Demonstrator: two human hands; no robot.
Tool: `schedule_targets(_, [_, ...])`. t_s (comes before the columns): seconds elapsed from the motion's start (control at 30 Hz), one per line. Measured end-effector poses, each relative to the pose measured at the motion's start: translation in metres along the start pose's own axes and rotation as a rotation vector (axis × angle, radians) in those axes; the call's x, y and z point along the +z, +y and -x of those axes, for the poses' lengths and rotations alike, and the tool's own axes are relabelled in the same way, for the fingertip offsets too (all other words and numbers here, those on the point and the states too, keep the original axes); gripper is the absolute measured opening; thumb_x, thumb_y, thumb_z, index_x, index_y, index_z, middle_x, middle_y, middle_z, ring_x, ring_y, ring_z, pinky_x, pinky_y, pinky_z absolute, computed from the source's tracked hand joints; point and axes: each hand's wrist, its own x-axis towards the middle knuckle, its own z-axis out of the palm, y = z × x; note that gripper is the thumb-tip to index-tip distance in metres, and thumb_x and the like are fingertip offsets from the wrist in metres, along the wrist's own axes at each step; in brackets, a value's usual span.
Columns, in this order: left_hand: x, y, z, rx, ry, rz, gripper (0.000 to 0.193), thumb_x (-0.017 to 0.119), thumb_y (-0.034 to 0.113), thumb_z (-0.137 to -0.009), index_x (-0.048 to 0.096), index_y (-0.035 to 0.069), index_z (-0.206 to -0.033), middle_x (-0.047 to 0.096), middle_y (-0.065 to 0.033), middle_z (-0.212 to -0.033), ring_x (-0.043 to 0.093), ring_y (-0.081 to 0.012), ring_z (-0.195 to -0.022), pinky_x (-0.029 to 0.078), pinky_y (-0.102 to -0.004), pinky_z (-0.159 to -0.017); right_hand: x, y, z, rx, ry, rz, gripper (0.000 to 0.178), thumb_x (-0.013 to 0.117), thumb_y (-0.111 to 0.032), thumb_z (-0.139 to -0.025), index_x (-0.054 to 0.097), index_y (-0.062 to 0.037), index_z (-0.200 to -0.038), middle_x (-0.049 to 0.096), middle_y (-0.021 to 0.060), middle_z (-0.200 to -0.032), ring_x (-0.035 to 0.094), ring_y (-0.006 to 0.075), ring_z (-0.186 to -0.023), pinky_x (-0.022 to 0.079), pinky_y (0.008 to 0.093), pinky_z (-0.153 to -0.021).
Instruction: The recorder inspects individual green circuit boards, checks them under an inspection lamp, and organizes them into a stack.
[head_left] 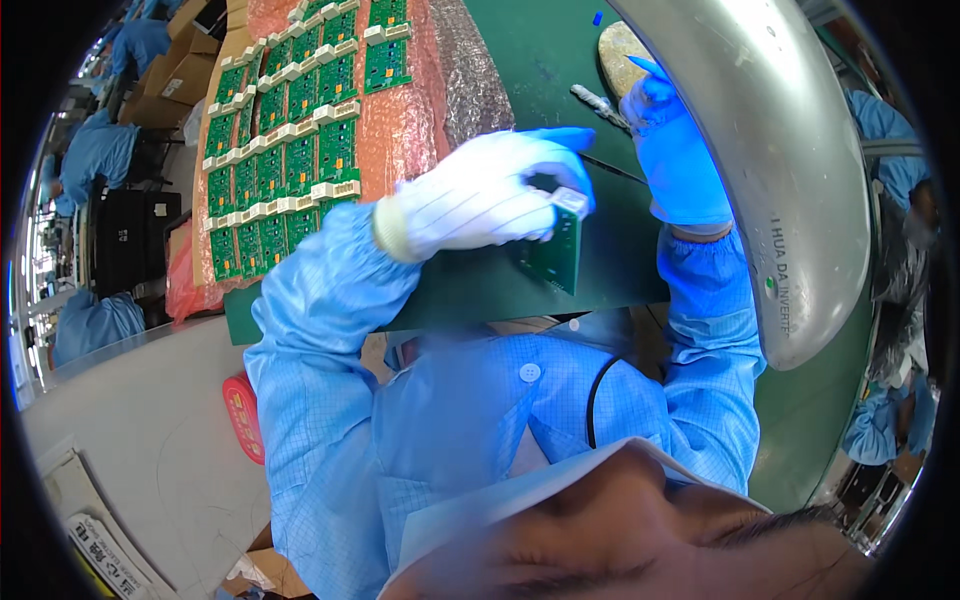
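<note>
My left hand (480, 195), in a white glove with blue finger covers, pinches a green circuit board (562, 255) by its white connector (570, 202). The board hangs on edge above the green table mat, just in front of me. My right hand (682, 160), also gloved and lit strongly blue, is raised at the right beside the big lamp. Its fingers are curled, and what they hold, if anything, cannot be made out. A thin dark rod (615, 170) lies between the two hands, with a whitish twisted cord (600, 105) near the right fingers.
Rows of green circuit boards (285, 165) with white connectors lie on pink bubble wrap (395, 130) at the left. A large silver lamp housing (790, 150) overhangs the right side. Behind it is a round tan pad (622, 55). A red container (243, 418) stands at the lower left.
</note>
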Motion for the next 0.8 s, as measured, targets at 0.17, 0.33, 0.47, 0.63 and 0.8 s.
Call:
schedule_targets(0.17, [0.012,-0.01,-0.046,0.089,-0.188,-0.115,0.026,0.066,0.013,-0.074,0.068,0.001,-0.096,0.07,-0.0127,-0.101,0.066,-0.0279,-0.091,0.052,-0.0338,-0.083,-0.027,0.011,-0.01,0.01,-0.082,-0.074,0.027,0.049,-0.031,-0.104,0.058,-0.0051,-0.108,0.055,0.0035,-0.091,0.054,0.0184,-0.086,0.046,0.0346,-0.079])
schedule_targets(0.33, [0.0,-0.007,-0.046,-0.117,-0.079,-0.158,0.027,0.068,0.014,-0.071,0.069,0.001,-0.094,0.068,-0.0101,-0.109,0.066,-0.0256,-0.091,0.053,-0.0333,-0.082,0.028,-0.022,-0.003,-0.18,0.089,1.203,0.039,0.038,-0.038,-0.108,0.054,-0.0058,-0.123,0.06,0.006,-0.102,0.056,0.0194,-0.098,0.049,0.035,-0.081])
schedule_targets(0.47, [-0.022,-0.037,-0.03,0.472,0.029,-0.559,0.029,0.07,0.014,-0.073,0.07,0.002,-0.099,0.067,-0.0107,-0.115,0.066,-0.0234,-0.092,0.053,-0.0337,-0.081,0.024,-0.023,-0.003,-0.219,0.13,1.0,0.037,0.043,-0.035,-0.107,0.058,-0.0052,-0.122,0.063,0.0084,-0.102,0.06,0.0197,-0.095,0.051,0.0333,-0.08])
schedule_targets(0.63, [-0.018,-0.002,-0.007,0.144,0.385,-0.385,0.026,0.069,0.019,-0.077,0.073,0.015,-0.103,0.066,-0.0118,-0.108,0.063,-0.0326,-0.103,0.053,-0.0416,-0.088,0.014,-0.015,-0.005,-0.246,0.159,0.76,0.035,0.049,-0.032,-0.105,0.064,-0.0044,-0.122,0.067,0.0114,-0.102,0.064,0.0201,-0.091,0.053,0.0312,-0.079])
schedule_targets(0.8, [-0.014,0.015,0.014,0.281,0.64,-0.485,0.037,0.065,0.008,-0.071,0.074,0.014,-0.106,0.066,-0.0129,-0.102,0.066,-0.0314,-0.094,0.056,-0.0375,-0.082,0.013,-0.003,-0.004,-0.079,0.115,0.522,0.034,0.053,-0.031,-0.104,0.067,-0.0023,-0.116,0.069,0.0131,-0.096,0.065,0.0187,-0.084,0.053,0.0294,-0.074])
